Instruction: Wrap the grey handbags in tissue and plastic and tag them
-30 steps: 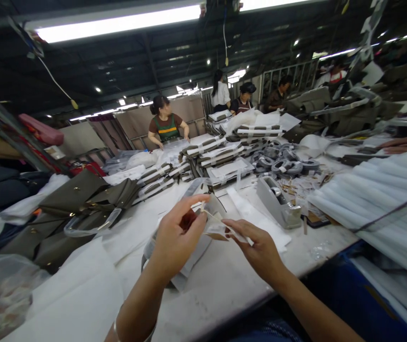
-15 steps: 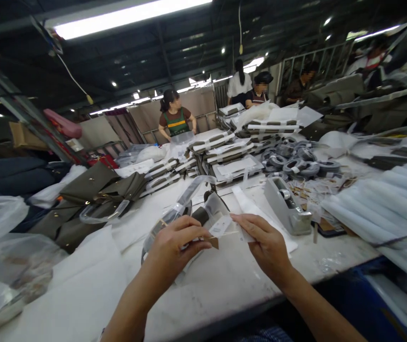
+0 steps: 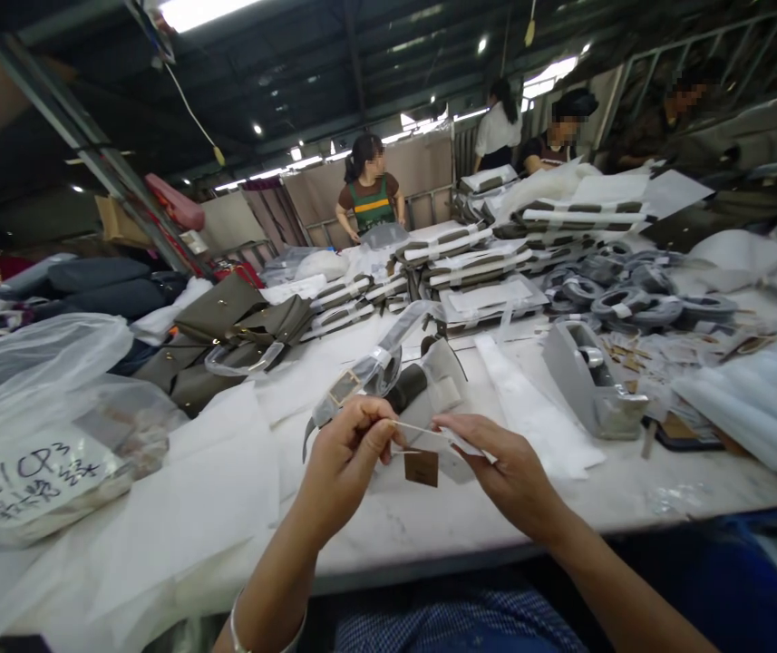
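Observation:
My left hand (image 3: pixel 345 461) and my right hand (image 3: pixel 505 469) are both pinched on a thin pale string (image 3: pixel 417 428) stretched between them above the near table edge. A small brown tag (image 3: pixel 422 468) hangs from that string. My right fingers also pinch a small clear packet (image 3: pixel 464 444) at the string's end. Just behind my hands lies a plastic-wrapped bag strap (image 3: pixel 367 374) on the white table (image 3: pixel 470 512).
A grey tape dispenser (image 3: pixel 592 381) stands right of my hands. Olive bags (image 3: pixel 238 331) lie at the left, wrapped stacks (image 3: pixel 476 263) and coiled straps (image 3: pixel 633 304) behind. A clear bag with handwriting (image 3: pixel 41 472) sits near left. White foam sheets (image 3: pixel 762 399) lie right. Several people work at the far side.
The view has tipped down and turned left. My hands have drawn apart, pulling the string taut, and the brown tag now hangs free below it.

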Tool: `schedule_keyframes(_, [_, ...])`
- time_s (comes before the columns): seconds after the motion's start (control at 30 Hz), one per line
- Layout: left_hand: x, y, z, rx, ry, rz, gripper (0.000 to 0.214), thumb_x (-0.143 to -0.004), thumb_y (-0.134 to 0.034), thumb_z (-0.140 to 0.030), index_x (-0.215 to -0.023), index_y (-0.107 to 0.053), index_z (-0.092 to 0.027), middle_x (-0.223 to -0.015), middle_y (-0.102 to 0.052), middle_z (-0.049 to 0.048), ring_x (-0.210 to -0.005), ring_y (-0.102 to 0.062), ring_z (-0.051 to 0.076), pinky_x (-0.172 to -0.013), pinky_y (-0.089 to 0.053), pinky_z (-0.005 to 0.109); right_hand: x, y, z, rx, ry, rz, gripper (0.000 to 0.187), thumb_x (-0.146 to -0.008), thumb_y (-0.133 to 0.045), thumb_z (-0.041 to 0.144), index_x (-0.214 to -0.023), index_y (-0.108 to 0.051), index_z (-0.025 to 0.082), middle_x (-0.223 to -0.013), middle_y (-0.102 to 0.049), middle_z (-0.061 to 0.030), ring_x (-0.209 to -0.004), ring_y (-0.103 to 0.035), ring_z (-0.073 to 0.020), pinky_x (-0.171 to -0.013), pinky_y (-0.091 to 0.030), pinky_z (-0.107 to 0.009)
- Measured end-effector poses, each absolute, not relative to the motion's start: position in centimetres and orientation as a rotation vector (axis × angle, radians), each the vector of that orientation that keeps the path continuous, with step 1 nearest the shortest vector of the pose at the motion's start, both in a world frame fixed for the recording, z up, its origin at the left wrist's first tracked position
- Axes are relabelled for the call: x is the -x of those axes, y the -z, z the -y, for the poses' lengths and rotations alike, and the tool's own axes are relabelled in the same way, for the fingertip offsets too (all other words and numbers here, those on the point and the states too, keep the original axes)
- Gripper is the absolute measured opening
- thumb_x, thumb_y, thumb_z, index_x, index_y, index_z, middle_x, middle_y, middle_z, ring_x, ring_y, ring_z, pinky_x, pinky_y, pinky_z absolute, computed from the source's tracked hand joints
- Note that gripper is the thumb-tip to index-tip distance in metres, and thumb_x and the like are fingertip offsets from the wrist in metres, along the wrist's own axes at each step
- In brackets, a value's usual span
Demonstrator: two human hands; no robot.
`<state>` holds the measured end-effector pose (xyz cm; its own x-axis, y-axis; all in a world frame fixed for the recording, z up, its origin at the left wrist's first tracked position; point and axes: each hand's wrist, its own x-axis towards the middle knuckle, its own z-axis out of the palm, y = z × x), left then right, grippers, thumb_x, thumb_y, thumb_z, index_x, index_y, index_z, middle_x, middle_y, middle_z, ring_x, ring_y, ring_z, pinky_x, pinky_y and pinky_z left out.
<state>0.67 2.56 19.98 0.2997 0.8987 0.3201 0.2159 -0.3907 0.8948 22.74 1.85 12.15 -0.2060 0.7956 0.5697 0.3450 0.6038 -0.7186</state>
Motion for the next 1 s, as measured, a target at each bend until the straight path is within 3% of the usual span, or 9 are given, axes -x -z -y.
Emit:
schedule_keyframes(0.17, [-0.3, -19.5, -2.1, -1.618, -1.117, -0.778, 0.018, -0.097, -0.054, -0.036, -0.093, -0.054, -0.019, -0.077, -0.067, 0.0017, -0.051, -0.048, 0.007, -0.049, -0.036, 0.02, -21.0, -11.6, 0.0, 0.932, -0.781, 1.708, 0.033, -0.099, -0.047, 0.027, -0.127, -0.063, 0.029, -0.121, -0.069, -0.0039, -0.111, -0.064, -0.0204, -0.098, -0.051, -0.032])
schedule_keyframes(0.33, [0.3, -18.8, -1.7, -1.55, -1.088, -0.669, 0.019, -0.096, -0.056, -0.036, -0.094, -0.054, -0.018, -0.091, -0.071, 0.0074, -0.05, -0.044, 0.005, -0.048, -0.033, 0.02, -20.0, -11.4, 1.9, 0.999, -0.622, 1.66, 0.043, -0.091, -0.054, 0.015, -0.131, -0.061, 0.03, -0.121, -0.067, -0.0037, -0.109, -0.063, -0.019, -0.096, -0.05, -0.03])
schedule_keyframes(0.43, [0.8, -18.4, -1.6, -1.537, -1.09, -0.652, 0.02, -0.096, -0.056, -0.037, -0.094, -0.054, -0.017, -0.093, -0.071, 0.0081, -0.051, -0.044, 0.005, -0.049, -0.033, 0.021, -19.9, -12.0, 2.6, 1.042, -0.631, 1.642, 0.041, -0.088, -0.061, 0.019, -0.128, -0.063, 0.029, -0.114, -0.068, -0.0052, -0.105, -0.064, -0.0196, -0.092, -0.051, -0.03])
schedule_keyframes(0.57, [1.3, -18.1, -1.8, -1.477, -1.093, -0.614, 0.021, -0.095, -0.058, -0.038, -0.093, -0.054, -0.017, -0.09, -0.071, 0.0077, -0.05, -0.042, 0.006, -0.05, -0.032, 0.022, -19.7, -13.0, 3.3, 1.059, -0.855, 1.571, 0.04, -0.089, -0.065, 0.035, -0.128, -0.064, 0.026, -0.117, -0.068, -0.0075, -0.107, -0.064, -0.0216, -0.096, -0.051, -0.034])
schedule_keyframes(0.7, [1.3, -18.0, -2.0, -1.432, -1.085, -0.563, 0.023, -0.093, -0.06, -0.04, -0.092, -0.054, -0.018, -0.088, -0.07, 0.0066, -0.049, -0.04, 0.005, -0.048, -0.03, 0.021, -19.1, -12.6, 3.8, 0.952, -1.174, 1.43, 0.045, -0.096, -0.051, 0.049, -0.134, -0.059, 0.026, -0.128, -0.064, -0.0093, -0.12, -0.059, -0.0245, -0.106, -0.045, -0.046])
schedule_keyframes(0.83, [0.8, -18.3, -1.9, -1.344, -1.058, -0.646, 0.031, -0.088, -0.064, -0.048, -0.088, -0.054, -0.018, -0.078, -0.066, 0.0041, -0.047, -0.037, 0.005, -0.045, -0.022, 0.021, -17.8, -11.0, 3.7, 0.852, -1.211, 1.409, 0.059, -0.084, -0.069, 0.051, -0.137, -0.055, 0.028, -0.137, -0.058, -0.0093, -0.13, -0.051, -0.0288, -0.111, -0.037, -0.049])
schedule_keyframes(0.9, [0.5, -18.1, -2.1, -1.303, -1.011, -0.679, 0.037, -0.086, -0.065, -0.054, -0.085, -0.055, -0.018, -0.075, -0.065, 0.0034, -0.044, -0.033, 0.004, -0.045, -0.017, 0.021, -17.4, -10.0, 2.8, 0.815, -1.27, 1.374, 0.063, -0.079, -0.075, 0.048, -0.136, -0.056, 0.03, -0.128, -0.064, -0.008, -0.113, -0.063, -0.0287, -0.099, -0.049, -0.044])
schedule_keyframes(1.0, [-0.2, -17.7, -2.8, -1.245, -0.987, -0.636, 0.045, -0.079, -0.069, -0.061, -0.083, -0.055, -0.019, -0.076, -0.064, 0.0029, -0.042, -0.029, 0.003, -0.045, -0.015, 0.021, -17.6, -8.6, 1.0, 0.822, -1.249, 1.419, 0.044, -0.079, -0.073, 0.051, -0.117, -0.071, 0.03, -0.107, -0.072, -0.006, -0.091, -0.07, -0.027, -0.081, -0.056, -0.037])
